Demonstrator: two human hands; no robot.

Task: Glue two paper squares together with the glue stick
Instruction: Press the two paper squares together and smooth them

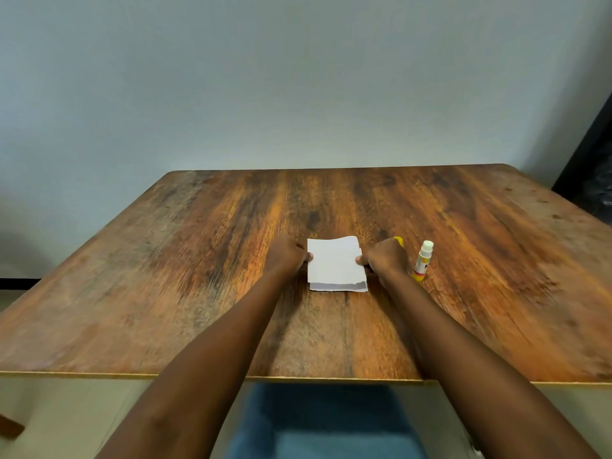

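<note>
Over a wood-grain surface, your left hand and right hand each pinch a side edge of the upper paper square. Both grips are narrow, thumb on top of the sheet. The sheet lies over the lower paper square, which rests flat on the surface and shows only as a strip along the near edge and a sliver at the right.

That strip is the first risk. As they lie now, the two squares are offset, and if you press down like this the glue is likely to fix them out of line. The upper sheet also bows along its far edge, so lowering it all at once could trap a wrinkle or an air pocket. Whether the grey band on the exposed strip is glue or shadow cannot be told.

The second risk stands just beside your right wrist. The glue stick is upright and uncapped with its white tip exposed, and a sideways sweep of that arm could topple it or smear it. The yellow cap peeks out from behind the right hand and could be nudged away just as easily.

By count there are two paper squares, one glue stick, one cap and two hands at work.
</note>
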